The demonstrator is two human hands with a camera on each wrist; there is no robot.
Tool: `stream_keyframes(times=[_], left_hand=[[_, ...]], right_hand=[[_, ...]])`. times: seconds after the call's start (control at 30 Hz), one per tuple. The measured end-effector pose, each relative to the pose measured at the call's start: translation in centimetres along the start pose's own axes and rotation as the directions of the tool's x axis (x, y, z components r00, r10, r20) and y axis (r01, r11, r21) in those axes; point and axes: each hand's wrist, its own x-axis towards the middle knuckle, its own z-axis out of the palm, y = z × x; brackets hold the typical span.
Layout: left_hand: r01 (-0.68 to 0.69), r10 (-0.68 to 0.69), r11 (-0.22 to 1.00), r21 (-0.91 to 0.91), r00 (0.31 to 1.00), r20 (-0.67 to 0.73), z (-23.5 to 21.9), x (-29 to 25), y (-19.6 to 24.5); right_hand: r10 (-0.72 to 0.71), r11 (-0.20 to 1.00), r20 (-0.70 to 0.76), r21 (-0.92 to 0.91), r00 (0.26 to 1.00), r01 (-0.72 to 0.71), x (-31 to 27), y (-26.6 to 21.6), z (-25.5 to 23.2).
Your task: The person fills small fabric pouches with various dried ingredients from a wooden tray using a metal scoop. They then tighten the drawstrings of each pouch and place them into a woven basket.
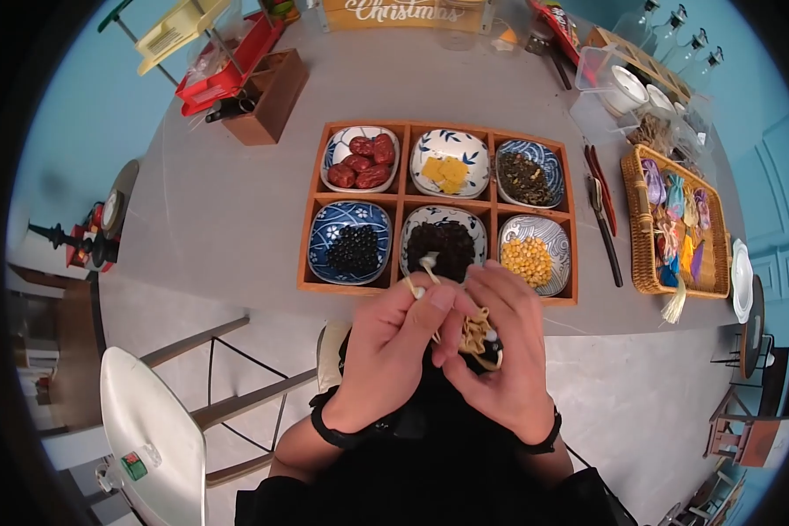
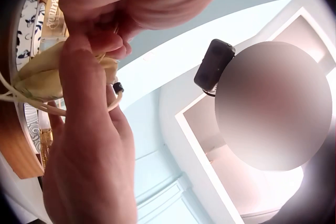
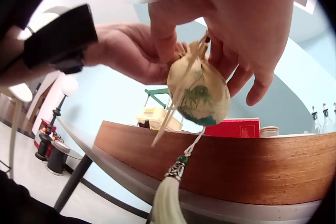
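Observation:
Close to my body, just off the table's front edge, both hands are at a small yellow drawstring pouch (image 1: 475, 330). My left hand (image 1: 381, 351) pinches the pale drawstring (image 1: 433, 275) between thumb and finger, and white beads show on it. My right hand (image 1: 510, 355) holds the gathered neck of the pouch, fingers curved around it. In the right wrist view the pouch (image 3: 202, 98) looks round and filled, with a green print. A pale tassel (image 3: 169, 200) with a green bead and a silver cap hangs below it.
A wooden divided tray (image 1: 398, 230) holds bowls of red dates, yellow pieces, dried leaves, black beans, dark dried bits and corn kernels. To its right lie tongs (image 1: 603, 219) and a wicker basket (image 1: 636, 254) of colourful tasselled pouches. A white chair (image 1: 149, 421) stands at left.

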Motion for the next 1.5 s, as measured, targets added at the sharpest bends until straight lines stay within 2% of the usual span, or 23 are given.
stream_keyframes(times=[0.23,0.4,0.47,0.5,0.53,0.57,0.6,0.63,0.67,0.77,0.83,0.87,0.93,0.97,1.1,1.17,1.2,1.27,1.3,1.37,1.4,1.47,1.5], left_hand=[[-0.045,0.043,0.996,-0.073,0.999,-0.025,-1.1,-0.1,0.2],[-0.157,0.157,0.985,-0.064,0.988,-0.017,-0.6,-0.1,0.9],[-0.332,0.306,0.913,0.236,0.942,0.139,-1.3,0.4,1.5],[-0.214,0.193,0.958,0.191,0.974,0.123,-1.4,0.3,2.8],[-0.212,0.19,0.958,0.195,0.974,0.122,-1.5,0.5,2.8],[-0.206,0.186,0.959,0.197,0.976,0.116,-1.6,0.8,2.6],[-0.205,0.186,0.959,0.198,0.976,0.113,-1.6,1.0,2.6],[-0.033,0.026,0.991,0.132,0.998,0.055,-1.2,0.7,3.6],[-0.033,0.025,0.991,0.131,0.998,0.061,-1.0,0.6,4.1],[-0.043,0.005,0.975,0.216,0.985,0.175,-0.5,1.0,4.3],[-0.346,0.252,0.815,0.465,0.934,0.253,-0.1,1.7,2.7],[-0.348,0.25,0.816,0.461,0.932,0.261,-0.1,1.8,2.4],[-0.375,0.077,0.758,0.533,0.864,0.497,-0.3,1.5,1.9],[-0.238,-0.109,0.799,0.552,0.846,0.521,-0.4,1.3,2.0],[-0.314,-0.066,0.743,0.591,0.844,0.532,-0.7,1.2,1.6],[-0.258,-0.126,0.738,0.624,0.855,0.503,-1.2,1.2,1.5],[-0.253,-0.13,0.739,0.625,0.856,0.5,-1.4,0.9,1.4],[-0.183,-0.173,0.758,0.626,0.869,0.463,-1.4,-0.2,1.1],[-0.181,-0.178,0.758,0.627,0.867,0.465,-1.4,-0.5,0.8],[-0.359,0.021,0.749,0.557,0.853,0.521,-1.3,-1.1,0.1],[-0.354,0.016,0.75,0.558,0.854,0.52,-1.2,-1.1,0.1],[-0.246,-0.066,0.746,0.619,0.897,0.437,-0.9,-0.9,0.1],[-0.176,-0.158,0.761,0.625,0.883,0.441,-0.7,-0.6,0.2]], right_hand=[[-0.048,0.996,0.106,0.075,0.993,0.04,-0.4,0.0,0.0],[0.042,0.962,0.122,0.261,0.992,-0.073,-0.4,0.5,-0.4],[0.074,0.92,0.186,0.366,0.98,-0.139,-0.8,0.6,-0.5],[0.199,0.658,0.346,0.647,0.917,-0.386,-1.0,0.5,-0.7],[0.235,0.265,0.527,0.773,0.816,-0.576,-1.1,0.5,-1.0],[0.107,0.226,0.598,0.763,0.794,-0.605,-1.3,0.9,-1.3],[0.105,0.228,0.595,0.765,0.797,-0.602,-1.6,0.7,-1.1],[0.082,0.159,0.608,0.774,0.79,-0.612,-2.0,0.3,-0.8],[0.061,0.087,0.62,0.777,0.782,-0.623,-2.4,0.1,-0.6],[0.101,0.128,0.611,0.775,0.785,-0.619,-3.1,0.7,-1.0],[0.22,0.143,0.572,0.782,0.79,-0.606,-3.1,0.5,-1.4],[0.227,0.146,0.566,0.785,0.793,-0.602,-3.2,0.6,-1.7],[0.229,0.167,0.585,0.764,0.778,-0.623,-3.6,0.9,-2.4],[0.267,0.171,0.561,0.772,0.783,-0.612,-4.0,1.0,-2.4],[0.302,0.36,0.502,0.727,0.81,-0.585,-3.5,0.8,-2.0],[0.301,-0.055,0.588,0.797,0.751,-0.601,-3.4,0.3,-1.7],[0.302,-0.059,0.59,0.796,0.749,-0.603,-3.5,0.3,-1.6],[0.338,0.155,0.564,0.756,0.753,-0.636,-3.9,0.4,-1.6],[0.342,0.152,0.563,0.757,0.752,-0.635,-4.0,0.4,-1.8],[0.316,0.282,0.538,0.733,0.781,-0.619,-4.5,0.1,-2.3],[0.318,0.278,0.54,0.733,0.779,-0.621,-4.6,0.1,-2.3],[0.446,0.104,0.524,0.775,0.726,-0.623,-5.0,0.0,-2.4],[0.486,0.249,0.452,0.749,0.748,-0.614,-5.4,0.4,-2.4]])
